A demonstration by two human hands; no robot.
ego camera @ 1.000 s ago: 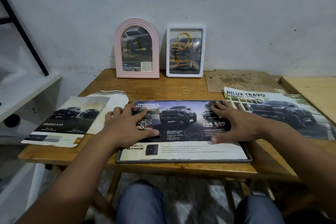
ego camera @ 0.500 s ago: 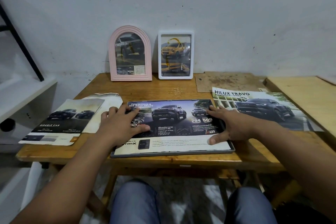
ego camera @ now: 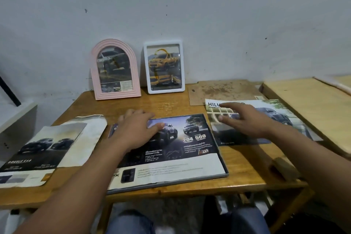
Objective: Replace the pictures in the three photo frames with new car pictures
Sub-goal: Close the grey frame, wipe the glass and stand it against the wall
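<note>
Lying flat near the front edge of the wooden table [ego camera: 245,175], the grey rectangular photo frame [ego camera: 220,174] holds a dark car brochure page [ego camera: 190,142] with two pickups and the figures 204 and 500. The left hand [ego camera: 136,131] rests palm-down on the page's upper left part, fingers spread and fairly straight, thumb lying on the picture; it presses rather than grasps. The right hand [ego camera: 245,121] is just off the frame's upper right corner, above a loose Hilux poster [ego camera: 281,119], fingers extended and slightly apart, gripping nothing; I cannot tell whether it touches the paper.

Behind the grey frame, leaning upright against the wall [ego camera: 209,15], stand a pink arched photo frame [ego camera: 115,70] showing a light-coloured pickup and, just right of it, a white rectangular photo frame [ego camera: 164,67] with a yellow pickup. Behind the frame to the right, partly under the poster, lies a stained brown backing board [ego camera: 224,91]. To the frame's left, a dark double-cab car picture [ego camera: 38,150] overlaps a worn whitish sheet [ego camera: 91,129]. Farther right of the frame sits a pale wooden board [ego camera: 311,112], and a small wooden block [ego camera: 284,169] lies by the right forearm. Below the table edge, blue-trousered knees [ego camera: 131,222] show.
</note>
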